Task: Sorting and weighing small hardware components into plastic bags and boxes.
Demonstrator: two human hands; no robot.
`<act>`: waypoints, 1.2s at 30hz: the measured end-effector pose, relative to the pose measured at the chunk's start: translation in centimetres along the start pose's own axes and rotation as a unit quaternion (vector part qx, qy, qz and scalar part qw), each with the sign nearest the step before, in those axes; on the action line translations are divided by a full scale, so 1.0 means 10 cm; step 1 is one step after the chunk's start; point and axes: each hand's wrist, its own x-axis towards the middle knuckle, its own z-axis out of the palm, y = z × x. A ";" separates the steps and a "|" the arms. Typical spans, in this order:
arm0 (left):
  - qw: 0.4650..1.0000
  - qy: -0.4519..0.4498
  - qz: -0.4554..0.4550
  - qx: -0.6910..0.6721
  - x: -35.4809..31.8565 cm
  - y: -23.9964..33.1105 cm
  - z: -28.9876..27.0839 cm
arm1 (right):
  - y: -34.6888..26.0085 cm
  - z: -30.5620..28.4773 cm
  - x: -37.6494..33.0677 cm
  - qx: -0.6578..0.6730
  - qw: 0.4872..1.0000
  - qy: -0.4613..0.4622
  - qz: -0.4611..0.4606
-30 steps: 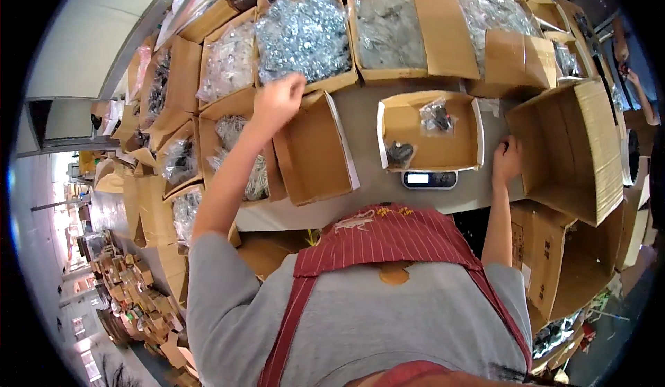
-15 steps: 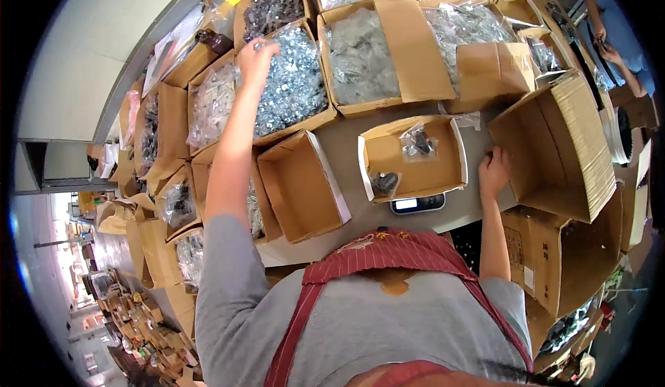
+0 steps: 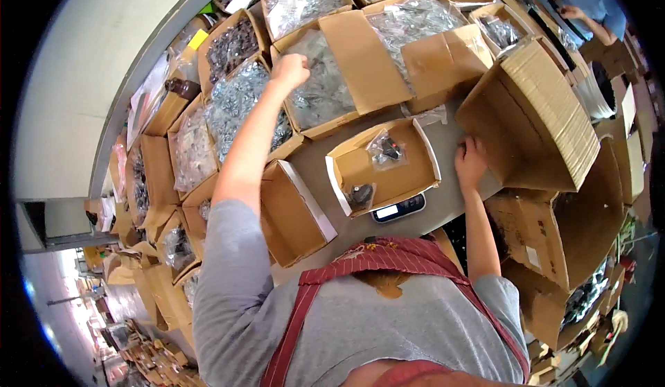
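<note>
My left hand [image 3: 291, 72], fingers curled closed, hovers at the edge of an open carton of clear plastic bags [image 3: 320, 92]; whatever it may hold is hidden. Beside that carton is a box of small bagged shiny metal parts [image 3: 239, 99]. On the table, my right hand [image 3: 472, 162] rests with its fingers loosely apart, close to a large tilted cardboard box [image 3: 516, 130]. Between my arms, a shallow cardboard tray [image 3: 409, 182] sits on a digital scale [image 3: 399, 209] with a lit display. In it lie two small clear bags with dark parts [image 3: 388, 149].
An empty cardboard box [image 3: 294, 214] leans left of the tray. More cartons of bagged parts [image 3: 415, 23] line the back and left. Open cartons [image 3: 530, 234] stand below the right table edge. Another person's hand [image 3: 573, 13] shows at the far right.
My left hand has moved right, from the box of shiny metal parts to the carton of clear bags. The whole view has shifted; my right hand remains on the table by the tilted box.
</note>
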 end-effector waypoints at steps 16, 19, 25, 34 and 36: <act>0.850 -0.434 0.072 -0.290 -1.22 1.51 -0.53 | 0.01 0.03 0.06 -0.020 1.000 -0.001 -0.007; 0.862 -0.297 0.048 -0.408 -0.67 1.56 -0.65 | -0.03 -0.05 0.07 -0.024 0.999 -0.028 0.006; 0.976 0.139 0.147 -0.078 0.84 1.59 0.09 | -0.03 -0.05 0.06 0.007 1.000 -0.005 0.013; 0.809 -0.109 0.016 -0.577 0.88 1.60 -0.18 | 0.09 0.06 0.00 0.054 0.998 0.014 0.038; 0.767 -0.151 0.025 -0.623 0.51 1.62 -0.50 | 0.11 0.07 0.01 0.049 0.998 0.026 0.020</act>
